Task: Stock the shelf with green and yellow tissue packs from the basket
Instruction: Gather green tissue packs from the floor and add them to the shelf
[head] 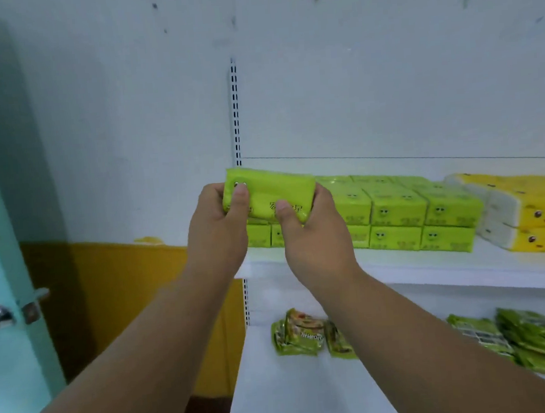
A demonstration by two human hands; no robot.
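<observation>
Both hands [266, 226] around green pack [268, 193]

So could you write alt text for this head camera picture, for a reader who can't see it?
Two bare hands, left hand and right hand, hold a green tissue pack by its ends at the left end of a white upper shelf. Stacked green packs and yellow packs already sit there; green snack packets lie on the shelf below.

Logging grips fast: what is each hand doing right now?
Left hand: grips the left end of the green tissue pack.
Right hand: grips the same pack's right end.
</observation>
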